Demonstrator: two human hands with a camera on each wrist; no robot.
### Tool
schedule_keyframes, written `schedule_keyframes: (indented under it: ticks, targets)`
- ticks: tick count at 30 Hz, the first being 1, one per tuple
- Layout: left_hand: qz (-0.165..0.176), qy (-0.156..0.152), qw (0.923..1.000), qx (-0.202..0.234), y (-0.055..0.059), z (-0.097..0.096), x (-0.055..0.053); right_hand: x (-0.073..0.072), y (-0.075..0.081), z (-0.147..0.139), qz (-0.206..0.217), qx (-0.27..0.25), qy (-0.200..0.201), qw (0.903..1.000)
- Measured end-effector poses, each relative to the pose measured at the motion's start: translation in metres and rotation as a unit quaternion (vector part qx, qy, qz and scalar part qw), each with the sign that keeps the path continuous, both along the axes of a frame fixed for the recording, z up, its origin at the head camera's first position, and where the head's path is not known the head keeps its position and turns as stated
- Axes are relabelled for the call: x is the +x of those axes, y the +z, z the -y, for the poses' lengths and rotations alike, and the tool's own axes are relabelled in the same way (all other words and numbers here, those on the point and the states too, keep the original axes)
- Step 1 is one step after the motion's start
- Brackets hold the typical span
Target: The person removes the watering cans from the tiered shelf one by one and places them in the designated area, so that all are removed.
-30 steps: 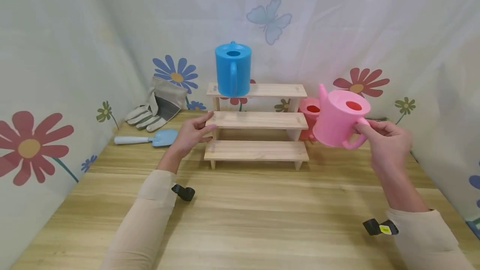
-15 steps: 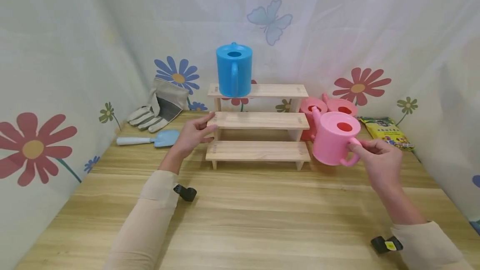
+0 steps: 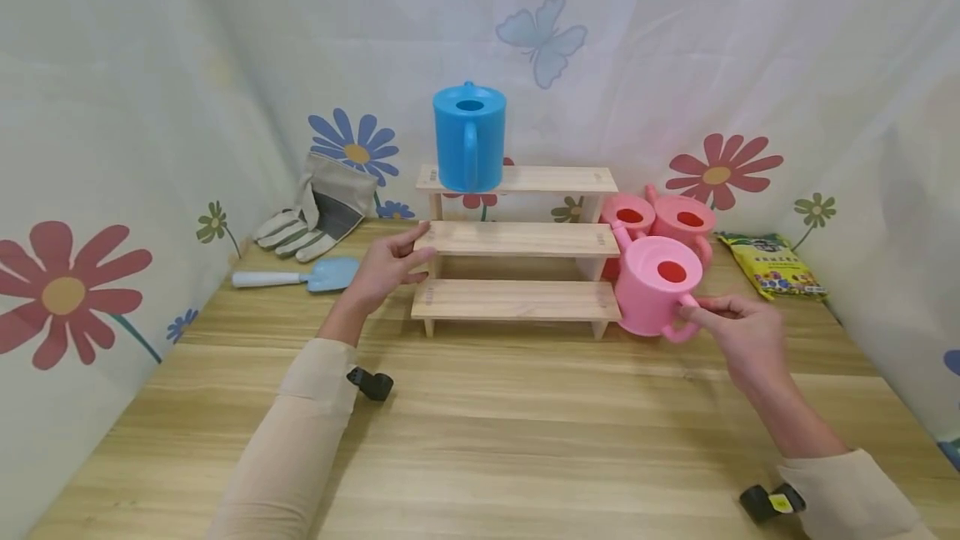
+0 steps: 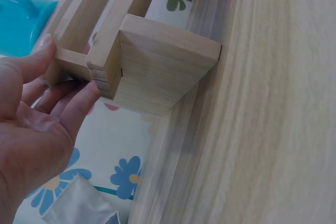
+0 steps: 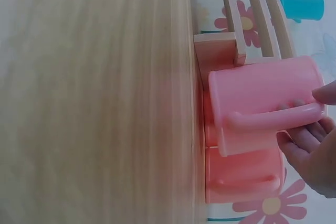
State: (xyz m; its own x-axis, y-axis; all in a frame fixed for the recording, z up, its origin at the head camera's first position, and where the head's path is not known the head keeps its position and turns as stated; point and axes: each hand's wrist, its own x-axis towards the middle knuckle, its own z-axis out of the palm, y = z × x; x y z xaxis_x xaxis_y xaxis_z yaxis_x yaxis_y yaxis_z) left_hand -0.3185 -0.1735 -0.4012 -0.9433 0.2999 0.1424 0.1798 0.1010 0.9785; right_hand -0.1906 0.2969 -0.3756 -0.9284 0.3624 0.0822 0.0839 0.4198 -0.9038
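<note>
My left hand [image 3: 386, 269] grips the left end of the wooden three-step plant stand [image 3: 517, 300] at its middle step. In the left wrist view the thumb lies above the board and the fingers below it. My right hand [image 3: 742, 340] pinches the handle of a pink watering can [image 3: 652, 286], held upright at the stand's right end, spout toward the back left. I cannot tell whether its base touches the table. A blue watering can [image 3: 470, 140] stands on the top step, toward the left. Two more pink watering cans [image 3: 682, 219] stand behind the held one, partly hidden.
A light-blue hand trowel [image 3: 330, 275] lies left of the stand on the wooden table [image 3: 480, 423]. Behind it a garden glove [image 3: 330, 198] leans on the flowered curtain [image 3: 637, 65]. At the right back lies a yellow packet [image 3: 776, 265].
My right hand has brought the pink watering can down and to the left, uncovering the other pink can and the yellow packet. The left hand stays on the stand.
</note>
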Motion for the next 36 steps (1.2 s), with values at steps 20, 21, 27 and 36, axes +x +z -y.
schedule_keyframes:
  ticks: [20, 21, 27, 36]
  targets:
    - [0.003, -0.001, 1.0, 0.0, 0.004, 0.0, 0.002, -0.006, 0.005, -0.012, 0.097, 0.025, 0.112, 0.9887]
    - [0.002, -0.001, 1.0, 0.0, 0.004, 0.0, 0.001, -0.007, 0.005, -0.012, 0.098, 0.031, 0.12, 0.9874]
    - [0.001, 0.001, 1.0, 0.003, 0.003, 0.001, 0.001, -0.008, 0.007, -0.013, 0.105, 0.05, 0.153, 0.9814]
    - [0.002, -0.001, 1.0, 0.004, 0.0, 0.001, -0.001, 0.003, 0.024, -0.016, -0.018, 0.185, 0.077, 0.9796]
